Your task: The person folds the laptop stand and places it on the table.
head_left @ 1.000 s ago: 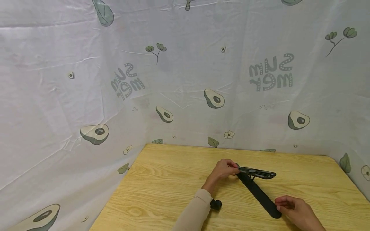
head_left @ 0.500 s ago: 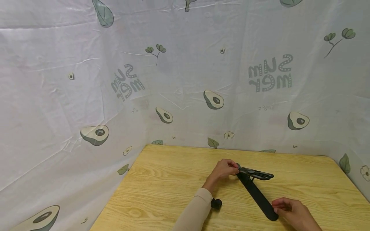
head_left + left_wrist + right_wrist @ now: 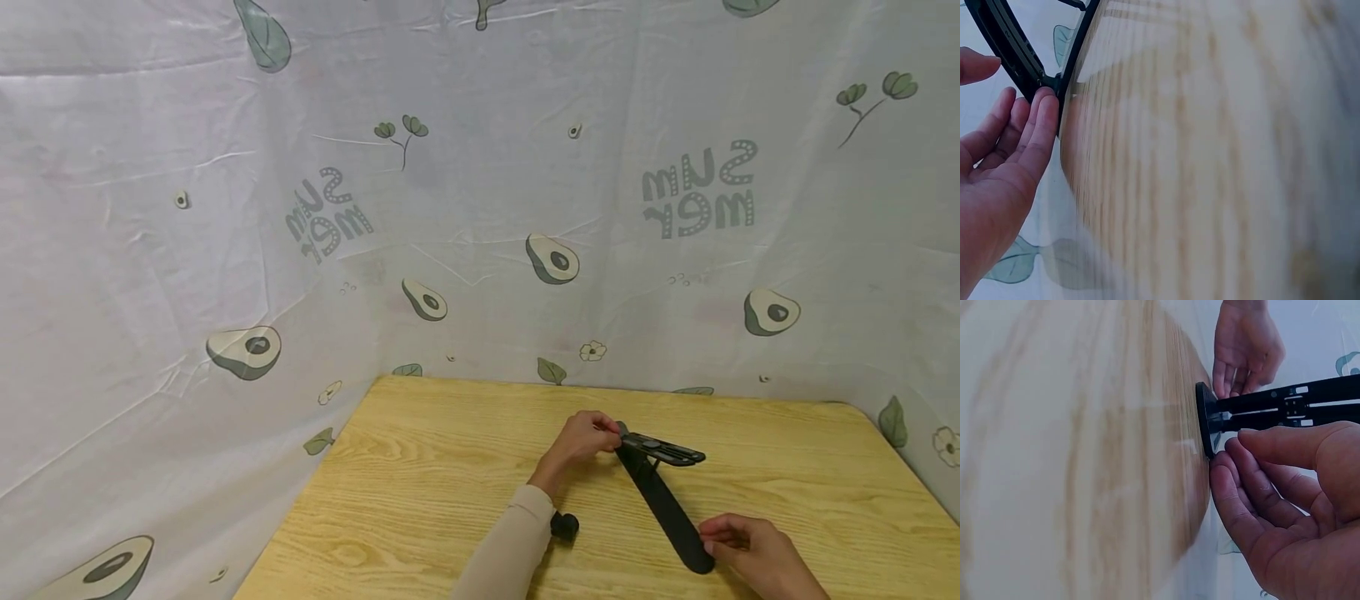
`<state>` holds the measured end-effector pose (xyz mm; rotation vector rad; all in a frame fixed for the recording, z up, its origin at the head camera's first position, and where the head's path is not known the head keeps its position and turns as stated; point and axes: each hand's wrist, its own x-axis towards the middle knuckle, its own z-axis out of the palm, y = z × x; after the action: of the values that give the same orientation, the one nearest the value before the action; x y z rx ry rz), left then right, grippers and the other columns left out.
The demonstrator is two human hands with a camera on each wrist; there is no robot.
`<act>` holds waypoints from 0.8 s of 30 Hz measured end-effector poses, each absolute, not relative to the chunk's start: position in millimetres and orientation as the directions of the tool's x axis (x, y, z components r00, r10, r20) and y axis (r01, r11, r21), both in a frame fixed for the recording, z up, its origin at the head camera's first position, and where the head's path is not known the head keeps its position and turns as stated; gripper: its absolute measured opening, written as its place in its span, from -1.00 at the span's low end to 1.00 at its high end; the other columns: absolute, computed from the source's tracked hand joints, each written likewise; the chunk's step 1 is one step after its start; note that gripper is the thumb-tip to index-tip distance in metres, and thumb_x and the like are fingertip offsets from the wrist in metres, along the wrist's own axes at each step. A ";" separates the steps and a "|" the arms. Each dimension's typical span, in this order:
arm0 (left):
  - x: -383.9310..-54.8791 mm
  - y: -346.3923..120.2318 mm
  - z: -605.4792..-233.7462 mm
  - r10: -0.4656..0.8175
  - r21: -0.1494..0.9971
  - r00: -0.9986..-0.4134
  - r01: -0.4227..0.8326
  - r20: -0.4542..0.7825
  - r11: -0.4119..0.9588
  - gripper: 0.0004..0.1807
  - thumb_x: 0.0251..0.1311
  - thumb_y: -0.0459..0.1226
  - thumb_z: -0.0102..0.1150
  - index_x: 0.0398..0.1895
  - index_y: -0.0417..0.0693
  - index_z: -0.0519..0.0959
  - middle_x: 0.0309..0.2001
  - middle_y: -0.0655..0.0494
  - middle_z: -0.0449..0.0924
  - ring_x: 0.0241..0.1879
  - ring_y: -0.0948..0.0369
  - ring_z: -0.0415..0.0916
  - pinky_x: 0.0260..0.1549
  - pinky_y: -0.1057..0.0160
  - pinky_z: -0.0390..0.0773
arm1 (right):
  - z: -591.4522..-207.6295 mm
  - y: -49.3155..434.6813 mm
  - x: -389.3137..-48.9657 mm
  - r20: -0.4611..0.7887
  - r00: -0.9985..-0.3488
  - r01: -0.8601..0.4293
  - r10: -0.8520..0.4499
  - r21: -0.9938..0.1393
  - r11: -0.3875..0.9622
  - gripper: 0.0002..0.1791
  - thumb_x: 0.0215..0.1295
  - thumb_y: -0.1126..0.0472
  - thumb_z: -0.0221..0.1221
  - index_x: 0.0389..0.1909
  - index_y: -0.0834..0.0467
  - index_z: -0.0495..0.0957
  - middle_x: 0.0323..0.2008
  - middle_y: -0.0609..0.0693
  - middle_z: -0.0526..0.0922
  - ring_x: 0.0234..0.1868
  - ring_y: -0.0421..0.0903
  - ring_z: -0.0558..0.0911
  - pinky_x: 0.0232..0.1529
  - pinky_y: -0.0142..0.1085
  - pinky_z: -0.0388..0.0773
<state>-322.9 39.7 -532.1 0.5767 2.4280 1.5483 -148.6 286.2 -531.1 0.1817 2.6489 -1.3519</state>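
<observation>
1. The slim black folding stand (image 3: pixel 667 510) sits on the yellow wood-grain tabletop (image 3: pixel 420 467); probably light, stiff, smooth.
2. Left hand (image 3: pixel 582 437) pinches its far, hinged end.
3. Right hand (image 3: pixel 753 547) seemingly pinches the near rounded end; fingers hide contact.
4. Best held by its long edges.

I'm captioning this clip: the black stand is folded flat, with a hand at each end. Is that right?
Not folded flat: the head view shows the black stand with its slotted upper part tilted up. The left hand and right hand are indeed at opposite ends.
</observation>
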 end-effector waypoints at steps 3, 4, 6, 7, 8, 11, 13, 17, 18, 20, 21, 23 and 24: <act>-323.8 40.7 -530.9 0.428 0.900 -0.903 0.216 0.037 0.378 -0.85 0.31 -0.30 0.36 -0.11 -0.09 0.76 -0.23 0.17 0.75 -0.32 0.23 0.76 -0.29 0.39 0.62 | -530.4 283.5 -147.5 -0.195 -0.980 0.176 0.031 -0.796 0.579 -0.81 0.40 0.37 0.35 -0.03 0.34 0.74 -0.19 0.00 0.81 -0.20 -0.11 0.72 -0.22 -0.26 0.67; -324.2 41.2 -530.8 0.426 0.901 -0.904 0.215 0.037 0.377 -0.85 0.30 -0.30 0.36 -0.11 -0.09 0.76 -0.24 0.17 0.75 -0.33 0.24 0.75 -0.29 0.40 0.61 | -530.0 282.5 -147.1 -0.196 -0.980 0.180 0.035 -0.798 0.576 -0.81 0.40 0.38 0.35 -0.03 0.34 0.74 -0.19 0.00 0.81 -0.21 -0.11 0.72 -0.22 -0.27 0.67; -324.5 42.2 -530.6 0.421 0.901 -0.906 0.211 0.036 0.378 -0.85 0.29 -0.31 0.36 -0.11 -0.09 0.76 -0.24 0.17 0.76 -0.33 0.25 0.75 -0.29 0.41 0.61 | -529.4 280.9 -146.3 -0.199 -0.979 0.187 0.041 -0.799 0.571 -0.82 0.39 0.39 0.35 -0.04 0.33 0.75 -0.20 0.00 0.81 -0.21 -0.11 0.72 -0.22 -0.26 0.67; -324.6 42.6 -530.6 0.419 0.902 -0.907 0.210 0.035 0.378 -0.85 0.29 -0.32 0.35 -0.11 -0.09 0.76 -0.24 0.16 0.76 -0.32 0.24 0.75 -0.28 0.40 0.61 | -529.3 280.5 -145.8 -0.197 -0.980 0.182 0.036 -0.799 0.573 -0.82 0.39 0.39 0.35 -0.04 0.34 0.74 -0.20 0.01 0.81 -0.22 -0.11 0.72 -0.22 -0.26 0.68; -324.7 43.1 -530.9 0.417 0.903 -0.908 0.208 0.035 0.377 -0.85 0.29 -0.32 0.35 -0.11 -0.09 0.76 -0.24 0.15 0.76 -0.31 0.22 0.76 -0.28 0.40 0.62 | -529.4 280.1 -145.6 -0.196 -0.980 0.179 0.034 -0.799 0.574 -0.81 0.39 0.39 0.35 -0.04 0.35 0.74 -0.20 0.01 0.81 -0.22 -0.10 0.73 -0.22 -0.25 0.68; -325.3 43.8 -531.7 0.415 0.907 -0.909 0.200 0.031 0.371 -0.84 0.29 -0.33 0.35 -0.10 -0.09 0.76 -0.22 0.12 0.77 -0.26 0.14 0.79 -0.24 0.37 0.64 | -529.1 278.0 -145.2 -0.194 -0.981 0.176 0.031 -0.797 0.578 -0.81 0.38 0.41 0.35 -0.03 0.35 0.74 -0.20 0.00 0.81 -0.21 -0.10 0.73 -0.21 -0.27 0.68; -325.8 44.3 -531.9 0.416 0.909 -0.909 0.199 0.032 0.366 -0.84 0.29 -0.32 0.34 -0.09 -0.11 0.76 -0.21 0.10 0.77 -0.24 0.10 0.80 -0.21 0.35 0.66 | -529.7 276.5 -145.2 -0.190 -0.981 0.167 0.022 -0.798 0.579 -0.80 0.37 0.42 0.35 -0.03 0.36 0.73 -0.20 0.00 0.81 -0.20 -0.10 0.73 -0.21 -0.26 0.68; -326.6 44.3 -531.9 0.421 0.912 -0.907 0.198 0.031 0.359 -0.84 0.30 -0.31 0.34 -0.09 -0.12 0.75 -0.19 0.09 0.76 -0.23 0.10 0.81 -0.16 0.34 0.66 | -531.4 273.0 -145.4 -0.192 -0.981 0.170 0.023 -0.799 0.576 -0.79 0.34 0.45 0.35 -0.03 0.36 0.74 -0.21 -0.01 0.81 -0.20 -0.10 0.74 -0.19 -0.25 0.69; -326.8 44.3 -531.8 0.423 0.913 -0.906 0.198 0.032 0.357 -0.83 0.30 -0.31 0.34 -0.09 -0.12 0.75 -0.19 0.08 0.76 -0.23 0.10 0.81 -0.15 0.34 0.66 | -531.9 272.4 -145.4 -0.191 -0.981 0.168 0.020 -0.801 0.575 -0.79 0.34 0.46 0.35 -0.03 0.36 0.73 -0.21 -0.01 0.81 -0.20 -0.10 0.74 -0.19 -0.24 0.70; -327.1 44.1 -531.8 0.428 0.915 -0.903 0.200 0.033 0.351 -0.82 0.30 -0.31 0.34 -0.08 -0.12 0.75 -0.19 0.08 0.77 -0.23 0.10 0.81 -0.14 0.34 0.67 | -532.2 271.1 -145.3 -0.191 -0.981 0.166 0.016 -0.804 0.571 -0.79 0.34 0.47 0.35 -0.03 0.37 0.73 -0.20 0.00 0.81 -0.20 -0.09 0.75 -0.17 -0.23 0.71; -327.2 44.0 -531.8 0.431 0.915 -0.901 0.201 0.034 0.349 -0.82 0.30 -0.31 0.34 -0.07 -0.12 0.75 -0.19 0.08 0.77 -0.22 0.10 0.81 -0.13 0.34 0.67 | -532.3 270.6 -145.1 -0.193 -0.981 0.166 0.013 -0.807 0.567 -0.79 0.33 0.47 0.35 -0.03 0.37 0.73 -0.20 0.00 0.81 -0.20 -0.09 0.75 -0.17 -0.22 0.71; -327.4 44.1 -531.7 0.437 0.918 -0.899 0.203 0.037 0.340 -0.81 0.30 -0.32 0.33 -0.06 -0.14 0.75 -0.19 0.07 0.77 -0.21 0.08 0.81 -0.13 0.34 0.69 | -532.0 269.7 -144.7 -0.194 -0.981 0.164 0.005 -0.813 0.558 -0.79 0.34 0.48 0.34 -0.03 0.38 0.73 -0.19 0.01 0.81 -0.19 -0.08 0.75 -0.16 -0.20 0.72; -327.7 44.2 -531.8 0.439 0.919 -0.898 0.204 0.038 0.336 -0.80 0.30 -0.32 0.33 -0.06 -0.15 0.75 -0.19 0.08 0.77 -0.21 0.08 0.81 -0.13 0.34 0.70 | -531.9 269.4 -144.4 -0.194 -0.981 0.161 -0.001 -0.816 0.555 -0.78 0.34 0.48 0.34 -0.02 0.39 0.73 -0.19 0.02 0.81 -0.18 -0.08 0.75 -0.15 -0.20 0.72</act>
<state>-327.7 44.2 -531.8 0.5834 2.3828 1.5906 -144.4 269.4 -531.9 0.1356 2.6154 -1.3984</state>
